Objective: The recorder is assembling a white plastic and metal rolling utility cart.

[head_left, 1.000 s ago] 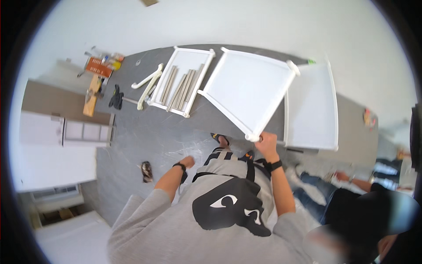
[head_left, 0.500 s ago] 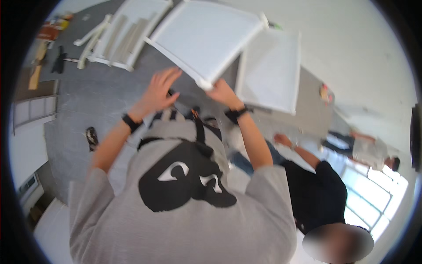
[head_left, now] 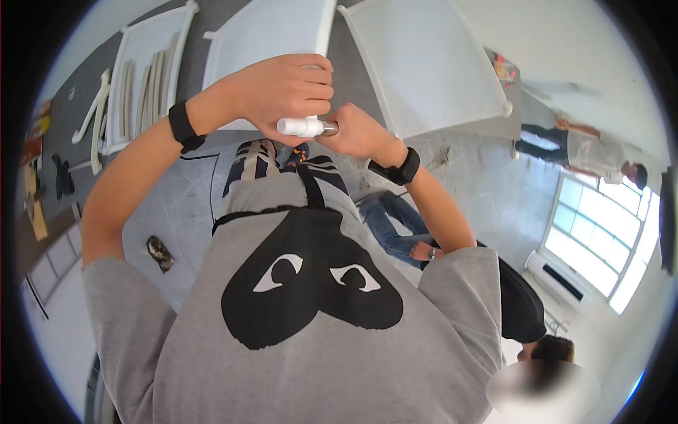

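My left hand (head_left: 288, 92) is wrapped around the edge of a white framed panel (head_left: 265, 35), just above its near corner. A white plastic corner fitting (head_left: 300, 127) sticks out below that hand, pointing left. From the fitting's right end a short shiny metal tube (head_left: 330, 128) shows. My right hand (head_left: 359, 133) is closed around this tube, close beside my left hand; the tube's far end is hidden in my fingers.
A second white framed panel (head_left: 431, 67) lies to the right on the grey table. At the left, a framed panel (head_left: 185, 35) carries several grey strips (head_left: 152, 88), with white tubes (head_left: 99, 113) beside it. A co-worker in black (head_left: 519, 304) is close at right; another person (head_left: 593, 152) stands farther off.
My left hand, open before, has closed on the panel's frame. My right hand has gone from the panel's corner to the metal tube. In view, the panels have shifted left.
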Demonstrator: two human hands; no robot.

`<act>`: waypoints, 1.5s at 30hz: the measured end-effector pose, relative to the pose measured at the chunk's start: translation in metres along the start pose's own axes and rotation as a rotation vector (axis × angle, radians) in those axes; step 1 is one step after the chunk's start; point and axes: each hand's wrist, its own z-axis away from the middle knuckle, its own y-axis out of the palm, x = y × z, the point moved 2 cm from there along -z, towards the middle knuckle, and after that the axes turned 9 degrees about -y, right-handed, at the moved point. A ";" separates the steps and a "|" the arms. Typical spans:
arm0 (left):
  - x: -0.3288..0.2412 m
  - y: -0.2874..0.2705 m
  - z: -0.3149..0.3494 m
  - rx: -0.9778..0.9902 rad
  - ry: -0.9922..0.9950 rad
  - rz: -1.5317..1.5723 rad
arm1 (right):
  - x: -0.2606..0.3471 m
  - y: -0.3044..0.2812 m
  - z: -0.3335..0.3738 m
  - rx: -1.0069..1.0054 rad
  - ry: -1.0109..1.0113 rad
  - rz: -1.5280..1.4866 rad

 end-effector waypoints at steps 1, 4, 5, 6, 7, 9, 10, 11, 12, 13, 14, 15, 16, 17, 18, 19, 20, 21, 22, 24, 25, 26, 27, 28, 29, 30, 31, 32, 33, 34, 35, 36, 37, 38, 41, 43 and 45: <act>0.004 -0.002 -0.003 0.058 -0.027 0.052 | -0.002 -0.001 0.000 -0.013 0.025 -0.001; 0.025 -0.007 -0.013 -0.078 0.032 0.057 | -0.011 -0.010 -0.005 -0.179 -0.054 0.179; 0.029 -0.007 -0.015 -0.081 0.050 0.069 | -0.014 -0.016 -0.007 -0.234 -0.036 0.236; 0.029 -0.006 -0.017 -0.103 0.030 0.099 | -0.017 -0.020 -0.008 -0.286 -0.021 0.293; 0.030 -0.006 -0.018 -0.123 0.005 0.124 | -0.020 -0.020 -0.011 -0.290 -0.010 0.296; 0.033 -0.010 -0.018 -0.149 0.006 0.117 | -0.025 -0.020 -0.011 -0.547 -0.111 0.347; 0.036 -0.015 -0.018 -0.104 -0.004 0.123 | -0.037 -0.022 -0.011 -0.554 -0.103 0.353; 0.037 -0.023 -0.019 -0.060 -0.010 0.129 | -0.049 -0.031 -0.007 -0.793 -0.152 0.358; 0.034 -0.035 -0.015 -0.077 0.022 0.143 | -0.061 -0.038 -0.002 -1.031 -0.204 0.361; 0.028 -0.039 -0.009 -0.074 0.033 0.152 | -0.058 -0.043 -0.003 -1.036 -0.191 0.364; 0.021 -0.041 -0.003 -0.097 0.027 0.177 | -0.053 -0.052 -0.005 -1.081 -0.078 0.388; 0.019 -0.041 0.000 -0.120 0.020 0.202 | -0.051 -0.057 -0.006 -1.122 0.035 0.411; 0.014 -0.038 0.002 -0.043 0.006 0.200 | -0.055 -0.054 -0.008 -1.117 0.048 0.409; 0.014 -0.034 0.004 -0.042 0.004 0.202 | -0.069 -0.061 -0.016 -1.279 0.128 0.154; 0.014 -0.028 0.006 -0.040 0.008 0.218 | -0.080 -0.062 -0.019 -1.426 0.209 -0.110; 0.014 -0.024 0.011 -0.039 -0.002 0.229 | -0.083 -0.064 -0.020 -1.413 0.204 -0.117; 0.010 -0.021 0.016 0.058 -0.065 0.149 | -0.084 -0.063 -0.011 -1.461 0.177 -0.111; 0.005 -0.015 0.021 0.059 -0.085 0.154 | -0.085 -0.064 -0.002 -1.509 0.150 -0.105; 0.004 -0.006 0.025 0.069 -0.103 0.116 | -0.091 -0.060 0.010 -1.577 0.135 -0.162; 0.004 0.013 0.034 0.085 -0.148 0.070 | -0.090 -0.062 0.029 -1.548 0.081 -0.181; 0.003 0.024 0.033 0.126 -0.157 0.051 | -0.084 -0.066 0.033 -1.596 0.053 -0.229; 0.001 0.036 0.033 0.168 -0.170 0.028 | -0.083 -0.068 0.034 -1.631 0.051 -0.214; -0.001 0.052 0.029 0.177 -0.185 0.019 | -0.081 -0.072 0.037 -1.667 0.048 -0.199; 0.000 0.075 0.023 0.263 -0.175 0.070 | -0.076 -0.076 0.037 -1.673 -0.024 -0.219; 0.000 0.097 0.019 0.349 -0.171 0.119 | -0.070 -0.080 0.041 -1.677 -0.100 -0.244; -0.001 0.118 0.014 0.385 -0.159 0.072 | -0.074 -0.082 0.051 -1.656 -0.103 -0.174; -0.002 0.137 0.013 0.423 -0.153 0.024 | -0.062 -0.084 0.050 -1.749 -0.021 -0.197; -0.001 0.152 0.014 0.434 -0.168 0.004 | -0.061 -0.088 0.057 -1.705 -0.061 -0.150; 0.000 0.167 0.013 0.449 -0.239 -0.064 | -0.063 -0.091 0.066 -1.707 -0.041 -0.118; -0.001 0.184 0.013 0.462 -0.306 -0.128 | -0.057 -0.090 0.072 -1.706 0.018 -0.096; 0.001 0.199 0.013 0.465 -0.305 -0.143 | -0.051 -0.092 0.077 -1.709 0.076 -0.066; 0.006 0.211 0.013 0.339 -0.450 -0.224 | -0.047 -0.092 0.081 -1.720 0.066 -0.069; 0.017 0.223 0.011 0.207 -0.574 -0.298 | -0.046 -0.090 0.086 -1.712 0.063 -0.063; 0.024 0.234 0.006 0.202 -0.558 -0.301 | -0.043 -0.090 0.094 -1.694 0.061 -0.054; 0.049 0.262 -0.006 0.064 -1.012 -0.342 | -0.039 -0.094 0.119 -1.737 -0.090 -0.245; 0.039 0.263 -0.015 0.019 -1.152 -0.316 | -0.017 -0.099 0.130 -1.689 -0.173 -0.318; 0.014 0.228 -0.042 -0.282 -0.872 0.370 | -0.008 -0.106 0.153 -1.735 -0.179 -0.436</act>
